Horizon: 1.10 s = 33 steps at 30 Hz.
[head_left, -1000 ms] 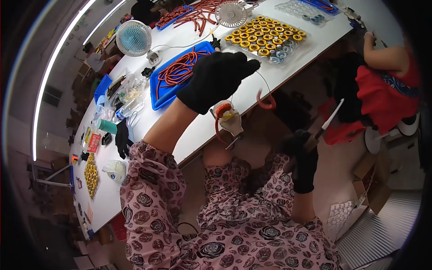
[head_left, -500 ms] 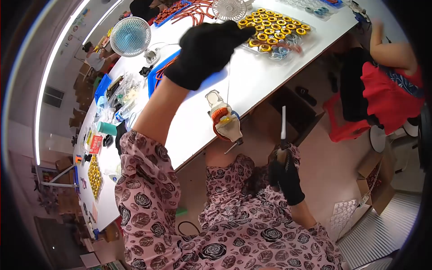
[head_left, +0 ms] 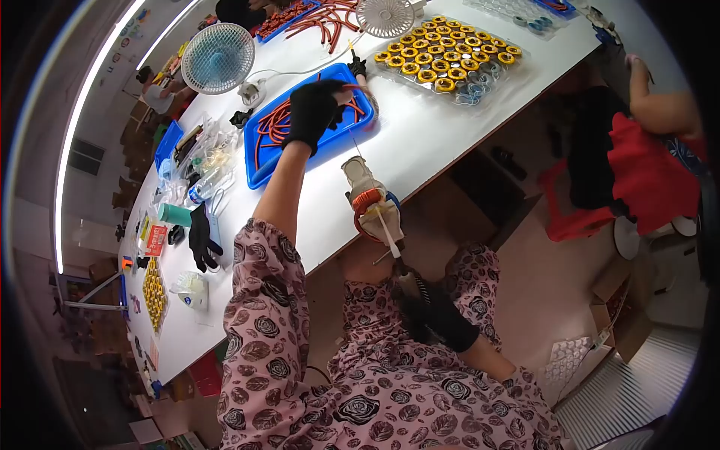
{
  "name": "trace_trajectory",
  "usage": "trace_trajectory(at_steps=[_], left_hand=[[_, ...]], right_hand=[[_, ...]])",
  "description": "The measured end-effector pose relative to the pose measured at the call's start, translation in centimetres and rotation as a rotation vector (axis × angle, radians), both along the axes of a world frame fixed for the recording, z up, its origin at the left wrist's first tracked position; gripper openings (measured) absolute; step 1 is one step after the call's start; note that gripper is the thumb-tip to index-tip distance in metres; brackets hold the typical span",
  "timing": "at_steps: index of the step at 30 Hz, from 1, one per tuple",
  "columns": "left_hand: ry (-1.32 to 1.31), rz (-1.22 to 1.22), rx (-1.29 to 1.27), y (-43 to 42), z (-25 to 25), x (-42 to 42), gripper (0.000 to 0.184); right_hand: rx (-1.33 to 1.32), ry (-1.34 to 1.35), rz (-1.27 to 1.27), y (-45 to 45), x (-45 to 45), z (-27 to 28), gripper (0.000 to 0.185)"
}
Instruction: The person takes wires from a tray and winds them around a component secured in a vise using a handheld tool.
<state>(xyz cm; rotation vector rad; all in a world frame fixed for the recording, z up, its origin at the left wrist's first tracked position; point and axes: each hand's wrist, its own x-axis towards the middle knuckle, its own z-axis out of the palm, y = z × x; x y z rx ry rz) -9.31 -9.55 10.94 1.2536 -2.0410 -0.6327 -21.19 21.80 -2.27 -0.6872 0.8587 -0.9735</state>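
Observation:
My left hand (head_left: pixel 312 114), in a black glove, is over a blue tray (head_left: pixel 259 176) of orange-red wires (head_left: pixel 274 124). Its fingers are curled, but what they hold is not clear. My right hand (head_left: pixel 435 315), also gloved, grips a hand tool (head_left: pixel 409 285) with a dark handle and a long white tip. That tip reaches up in front of an orange wound ring (head_left: pixel 367 200), seated in a pale holder (head_left: pixel 358 171) by the table's edge. A thin strand rises from the holder. Beyond the tray's right corner, a dark glove-like shape (head_left: pixel 358 66) is hard to make out.
Yellow rings (head_left: pixel 442 56) fill a plastic sheet on the white table (head_left: pixel 420 139). Two small fans (head_left: pixel 217 58) stand at the back. A black glove (head_left: pixel 202 240) and a teal cup (head_left: pixel 174 215) lie left. A person in red (head_left: pixel 652 165) is at the right.
My left hand has come down and left, from above the table to the tray. My right hand has moved left and slightly down, bringing the tool's white tip to the holder.

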Motion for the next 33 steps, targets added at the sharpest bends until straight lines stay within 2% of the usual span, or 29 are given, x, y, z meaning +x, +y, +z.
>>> trace_trajectory(at_steps=[1,2,4,7,17,22,26,28,33], left_hand=[[0.161,0.113,0.277,0.4,-0.3,0.6,0.01],[0.161,0.114,0.279,0.0,-1.3,1.5,0.01],[0.374,0.073,0.442,-0.8,-3.7,3.3,0.009],[0.422,0.107,0.486,0.2,-4.2,3.9,0.009],[0.496,0.114,0.502,1.1,-6.0,5.5,0.014],[0.475,0.122,0.521,2.1,-6.0,5.8,0.016],[0.478,0.151,0.521,2.6,-5.8,6.3,0.015],[0.478,0.153,0.528,3.0,-6.2,6.5,0.015],[0.469,0.229,0.542,4.8,-7.1,7.2,0.016]], right_hand=[[-0.046,-0.031,0.005,-0.5,0.6,0.0,0.026],[-0.044,-0.031,0.006,-1.0,1.3,0.8,0.026],[-0.032,0.118,-0.093,-2.1,2.3,2.9,0.028],[-0.066,-0.032,-0.056,-2.9,2.7,3.7,0.028],[-0.043,0.046,-0.234,-3.6,3.2,5.2,0.03],[0.076,-0.324,-0.051,-3.2,3.4,5.3,0.023],[0.117,-0.264,-0.084,-1.9,3.4,6.0,0.02],[0.084,-0.114,-0.093,-1.5,2.7,5.7,0.02],[0.065,-0.04,-0.121,-0.3,2.3,6.0,0.022]])
